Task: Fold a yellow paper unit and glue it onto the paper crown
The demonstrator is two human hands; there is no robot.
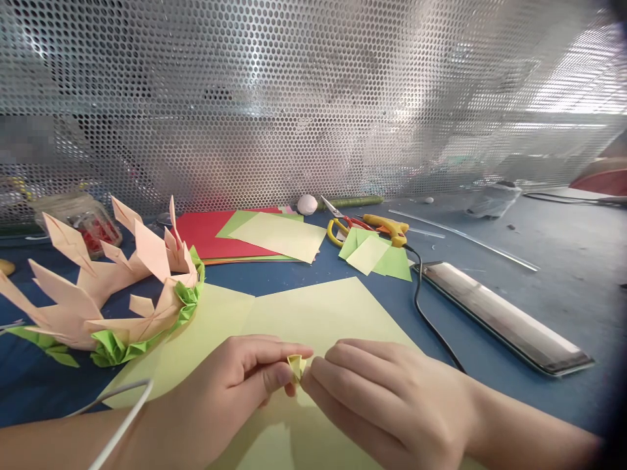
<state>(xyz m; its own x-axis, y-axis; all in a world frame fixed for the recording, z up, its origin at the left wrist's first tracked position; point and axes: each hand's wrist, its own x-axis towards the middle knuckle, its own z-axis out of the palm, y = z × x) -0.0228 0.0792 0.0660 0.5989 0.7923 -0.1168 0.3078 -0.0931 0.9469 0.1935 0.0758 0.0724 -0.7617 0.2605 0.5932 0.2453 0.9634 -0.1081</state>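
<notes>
Folded yellow paper [296, 369] is held above the pale sheet [333, 313], clamped between the thumb and forefinger of the left hand [240, 375], while the right hand [392, 395] bunches its fingers together against the other side, and I cannot tell whether they grip it. Shaping its small folds looks like the step in hand, and the next move seems to call for a steady left pinch with light pressure from the right. Farther out, a pink-and-green paper crown [102, 282] stands at left, green paper pieces [398, 262] and a yellow glue gun [398, 232] lie beyond the sheet, and a phone [504, 316] rests at right.
</notes>
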